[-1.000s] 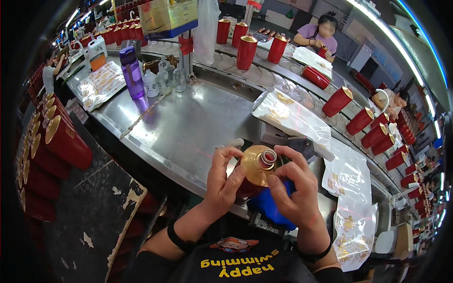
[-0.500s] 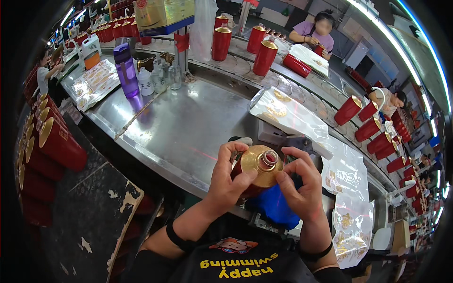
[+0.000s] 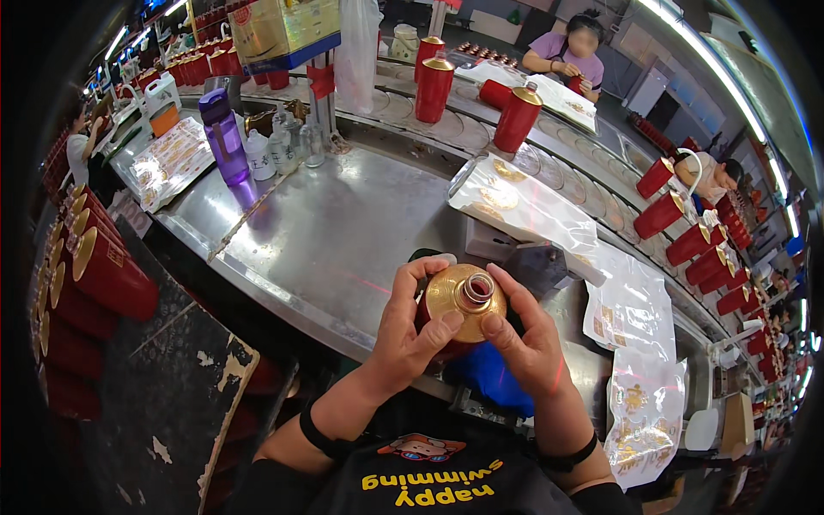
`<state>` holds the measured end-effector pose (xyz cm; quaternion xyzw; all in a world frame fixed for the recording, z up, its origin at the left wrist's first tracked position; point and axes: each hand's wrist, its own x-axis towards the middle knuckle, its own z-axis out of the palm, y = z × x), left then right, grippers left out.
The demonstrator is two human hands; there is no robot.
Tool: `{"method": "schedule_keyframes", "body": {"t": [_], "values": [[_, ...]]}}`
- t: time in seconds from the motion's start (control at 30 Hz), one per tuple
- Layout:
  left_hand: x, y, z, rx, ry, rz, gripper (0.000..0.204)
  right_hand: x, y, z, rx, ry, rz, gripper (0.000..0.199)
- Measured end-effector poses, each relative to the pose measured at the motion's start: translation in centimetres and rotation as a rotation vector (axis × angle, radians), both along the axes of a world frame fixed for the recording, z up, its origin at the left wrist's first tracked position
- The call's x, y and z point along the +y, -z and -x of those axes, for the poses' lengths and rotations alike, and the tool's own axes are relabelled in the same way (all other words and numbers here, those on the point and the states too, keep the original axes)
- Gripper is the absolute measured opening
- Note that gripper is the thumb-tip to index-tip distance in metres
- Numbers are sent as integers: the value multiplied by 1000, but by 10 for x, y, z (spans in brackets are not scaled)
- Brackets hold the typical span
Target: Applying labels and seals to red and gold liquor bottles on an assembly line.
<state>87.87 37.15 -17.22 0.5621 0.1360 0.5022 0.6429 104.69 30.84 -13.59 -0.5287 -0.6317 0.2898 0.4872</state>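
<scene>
Between my two hands is a red bottle (image 3: 457, 300) with a gold shoulder and an uncapped glass neck, its mouth tipped up toward me. My left hand (image 3: 410, 322) grips its left side, thumb on the gold shoulder. Against the right side my right hand (image 3: 525, 330) is closed round it, thumb also pressing the gold. The bottle's lower body is mostly hidden by the hands. Just below it shows a blue cloth-like bundle (image 3: 493, 378). Beyond the bottle a dark grey block-shaped thing (image 3: 539, 264) stands near a sheet of gold stickers (image 3: 524, 202).
A steel table (image 3: 322, 215) bears a purple bottle (image 3: 225, 137) and several small clear bottles. Red bottles (image 3: 518, 116) ride a curved conveyor (image 3: 386, 107) behind it. More red bottles (image 3: 112, 266) crowd the left. A co-worker (image 3: 571, 64) sits across, holding a red bottle. Sticker sheets (image 3: 645, 412) hang at right.
My right fingers have come down from a raised pose and now lie along the bottle's side. The bottle has shifted slightly left. Bottles on the conveyor have moved to the right.
</scene>
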Motion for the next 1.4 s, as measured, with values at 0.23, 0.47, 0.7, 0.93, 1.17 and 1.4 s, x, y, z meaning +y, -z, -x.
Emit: {"method": "schedule_keyframes", "body": {"t": [0.23, 0.47, 0.7, 0.93, 1.17, 1.4], "values": [[1, -4, 2, -31, 41, 64, 60, 4, 2, -1, 137, -51, 52, 61], [3, -7, 2, 82, 18, -9, 71, 7, 7, -3, 352, -94, 146, 47], [27, 4, 18, 25, 128, 3, 70, -1, 8, -6, 64, -92, -52, 45], [10, -3, 9, -6, -56, -5, 68, 3, 12, 0, -78, -25, -167, 47], [6, -7, 8, 100, -83, -69, 71, 1, 8, 3, -129, -2, -182, 49], [7, -3, 9, 105, -75, -71, 71, 2, 9, 3, -151, 5, -210, 49]]}}
